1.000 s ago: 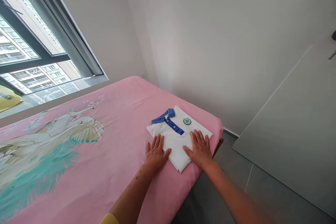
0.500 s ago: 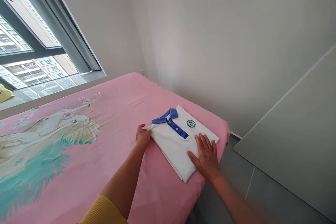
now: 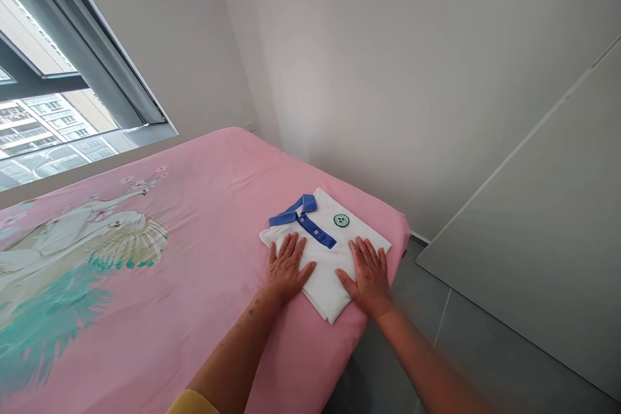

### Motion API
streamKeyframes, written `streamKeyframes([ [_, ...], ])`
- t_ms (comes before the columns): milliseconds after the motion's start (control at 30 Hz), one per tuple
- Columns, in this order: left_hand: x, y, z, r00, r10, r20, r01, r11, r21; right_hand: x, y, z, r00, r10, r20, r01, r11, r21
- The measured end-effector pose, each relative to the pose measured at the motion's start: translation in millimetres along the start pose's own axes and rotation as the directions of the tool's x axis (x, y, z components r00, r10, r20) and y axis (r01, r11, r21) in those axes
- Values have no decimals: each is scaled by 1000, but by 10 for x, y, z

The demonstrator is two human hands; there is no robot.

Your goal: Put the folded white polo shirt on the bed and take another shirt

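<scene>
A white polo shirt [image 3: 323,272] with a blue collar, a blue button placket and a round green badge lies folded near the corner of the bed. My left hand [image 3: 287,266] rests flat on its left side, below the collar, fingers spread. On the shirt's lower right part lies my right hand [image 3: 369,277], palm down with the fingers stretched out. Neither hand grips the cloth. Both palms hide parts of the shirt's front.
A pink sheet [image 3: 218,207] with a printed bird covers the bed. Beyond the bed's right edge are a grey tiled floor [image 3: 436,310] and a pale panel [image 3: 543,226] along the wall. A window [image 3: 48,119] is at the upper left.
My left hand has let go of the shirt's left corner and now lies flat on its front. The right hand stays flat on the shirt. The whole view has shifted slightly.
</scene>
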State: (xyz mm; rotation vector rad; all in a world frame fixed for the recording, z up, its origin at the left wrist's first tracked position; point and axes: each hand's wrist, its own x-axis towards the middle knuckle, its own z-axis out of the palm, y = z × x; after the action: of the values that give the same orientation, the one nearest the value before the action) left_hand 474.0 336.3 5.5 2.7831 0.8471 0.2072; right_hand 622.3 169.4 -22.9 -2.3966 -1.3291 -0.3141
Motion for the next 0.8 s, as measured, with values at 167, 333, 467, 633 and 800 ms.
streamKeyframes([
  [167, -126, 204, -159, 998, 61, -17, -61, 998, 13, -9, -7, -15, 1000, 5, -8, -4, 1000, 10],
  [333, -388, 491, -126, 1000, 24, -7, -24, 1000, 14, -20, -6, -22, 1000, 6, -17, -6, 1000, 9],
  [467, -620, 500, -19, 993, -117, 35, 116, 993, 23, -23, -30, -25, 1000, 2, -7, -2, 1000, 3],
  [633, -1061, 523, -7, 985, -173, -16, 173, 984, 46, -29, -75, -19, 999, 33, 42, -32, 999, -13],
  [800, -1715, 540, -47, 984, -172, -42, 175, 983, 58, -64, -185, -118, 978, 150, 147, -148, 989, -28],
])
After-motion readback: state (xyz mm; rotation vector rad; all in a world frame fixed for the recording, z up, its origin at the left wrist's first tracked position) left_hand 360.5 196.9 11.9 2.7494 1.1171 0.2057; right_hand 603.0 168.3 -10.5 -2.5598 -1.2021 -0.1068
